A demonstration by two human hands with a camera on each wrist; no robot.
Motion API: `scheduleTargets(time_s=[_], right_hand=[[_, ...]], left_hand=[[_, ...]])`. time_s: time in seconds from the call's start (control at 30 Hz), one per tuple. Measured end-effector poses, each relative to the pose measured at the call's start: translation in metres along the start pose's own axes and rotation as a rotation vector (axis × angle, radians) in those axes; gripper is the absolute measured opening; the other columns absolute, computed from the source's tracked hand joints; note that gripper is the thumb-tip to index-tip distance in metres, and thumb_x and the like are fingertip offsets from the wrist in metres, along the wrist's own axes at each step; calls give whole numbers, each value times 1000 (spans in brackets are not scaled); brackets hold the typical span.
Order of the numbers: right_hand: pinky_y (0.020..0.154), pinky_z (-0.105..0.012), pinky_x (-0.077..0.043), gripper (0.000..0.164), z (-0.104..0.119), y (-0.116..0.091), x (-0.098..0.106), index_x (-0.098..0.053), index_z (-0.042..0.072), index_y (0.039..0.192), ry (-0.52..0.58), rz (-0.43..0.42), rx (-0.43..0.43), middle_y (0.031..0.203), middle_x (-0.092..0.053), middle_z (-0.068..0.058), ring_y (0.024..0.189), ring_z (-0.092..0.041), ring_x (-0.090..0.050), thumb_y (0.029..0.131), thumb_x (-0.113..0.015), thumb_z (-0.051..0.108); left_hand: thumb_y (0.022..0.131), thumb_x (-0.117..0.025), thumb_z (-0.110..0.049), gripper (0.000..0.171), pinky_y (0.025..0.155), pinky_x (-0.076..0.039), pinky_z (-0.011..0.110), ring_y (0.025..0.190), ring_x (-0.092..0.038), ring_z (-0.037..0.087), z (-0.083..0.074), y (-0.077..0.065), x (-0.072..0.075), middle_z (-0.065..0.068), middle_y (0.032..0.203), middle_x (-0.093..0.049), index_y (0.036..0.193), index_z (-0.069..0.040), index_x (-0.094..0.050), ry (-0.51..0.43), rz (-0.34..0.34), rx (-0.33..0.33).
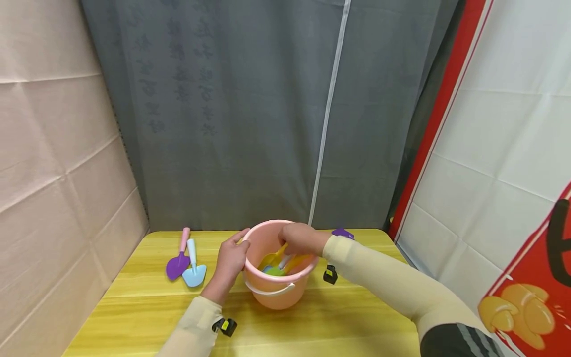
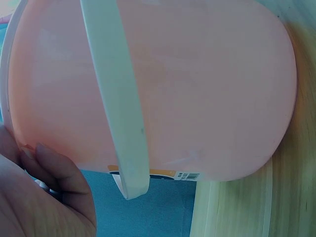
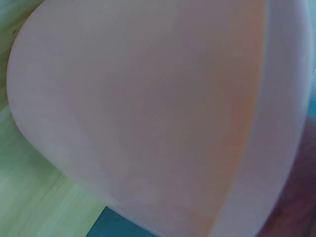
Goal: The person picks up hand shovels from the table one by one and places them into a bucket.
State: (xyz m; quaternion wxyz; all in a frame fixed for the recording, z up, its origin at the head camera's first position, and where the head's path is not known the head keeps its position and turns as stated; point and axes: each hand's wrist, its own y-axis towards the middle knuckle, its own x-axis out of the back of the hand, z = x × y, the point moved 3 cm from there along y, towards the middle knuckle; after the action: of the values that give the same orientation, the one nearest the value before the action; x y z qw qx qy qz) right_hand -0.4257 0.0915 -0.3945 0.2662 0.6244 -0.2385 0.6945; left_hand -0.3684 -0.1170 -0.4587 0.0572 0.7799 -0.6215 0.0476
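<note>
A pink plastic bucket [image 1: 281,292] with a white handle [image 1: 269,291] stands on the wooden table. My left hand [image 1: 232,258] grips its rim from the left, and the left wrist view shows the fingers [image 2: 61,170] at the bucket wall [image 2: 207,94]. From the right, my right hand [image 1: 301,238] reaches over the rim into the bucket. Its fingers are at the upper end of a yellow toy shovel [image 1: 270,259], partly hidden by the hand. Green [image 1: 275,271] and white pieces also lie inside. The right wrist view is mostly filled by the bucket's outside [image 3: 138,108].
Left of the bucket lie a purple toy shovel [image 1: 177,267] with a pink handle and a light blue one [image 1: 194,275]. Behind the right forearm a purple toy [image 1: 342,233] shows at the table's [image 1: 147,297] back. A grey curtain [image 1: 232,124] hangs behind.
</note>
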Motion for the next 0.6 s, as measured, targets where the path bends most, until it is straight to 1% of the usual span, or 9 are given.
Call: scheduleTargets(time_s=[0.13, 0.3, 0.5, 0.6], right_hand=[[70, -25, -53, 19, -2, 3, -2, -73, 15, 85, 51, 11, 6, 77, -63, 6, 73, -17, -58, 91, -92, 13], [69, -24, -53, 13, -3, 5, -1, -77, 12, 88, 78, 34, 0, 77, -64, 5, 72, -16, -58, 93, -90, 11], [71, -25, -53, 9, -3, 5, 2, -79, 10, 93, 49, 66, 2, 80, -65, 5, 74, -17, -58, 96, -87, 12], [72, -27, -53, 8, -2, 4, 3, -79, 9, 92, 17, 56, 11, 82, -65, 4, 75, -19, -58, 95, -86, 9]], left_hand=[[110, -61, -21, 47, 52, -46, 26, 47, -45, 16, -1, 1, -1, 21, 150, -65, 157, -19, -65, -2, 1, 4], [110, -62, -22, 47, 52, -47, 26, 48, -45, 16, -1, 1, -1, 20, 152, -64, 157, -19, -65, -3, 2, 3], [110, -62, -22, 47, 52, -46, 26, 48, -45, 16, -1, 1, 0, 20, 150, -65, 156, -19, -66, 5, -4, -2], [110, -62, -22, 46, 52, -46, 26, 48, -45, 16, -1, 1, -1, 20, 149, -66, 156, -20, -66, 8, -7, 0]])
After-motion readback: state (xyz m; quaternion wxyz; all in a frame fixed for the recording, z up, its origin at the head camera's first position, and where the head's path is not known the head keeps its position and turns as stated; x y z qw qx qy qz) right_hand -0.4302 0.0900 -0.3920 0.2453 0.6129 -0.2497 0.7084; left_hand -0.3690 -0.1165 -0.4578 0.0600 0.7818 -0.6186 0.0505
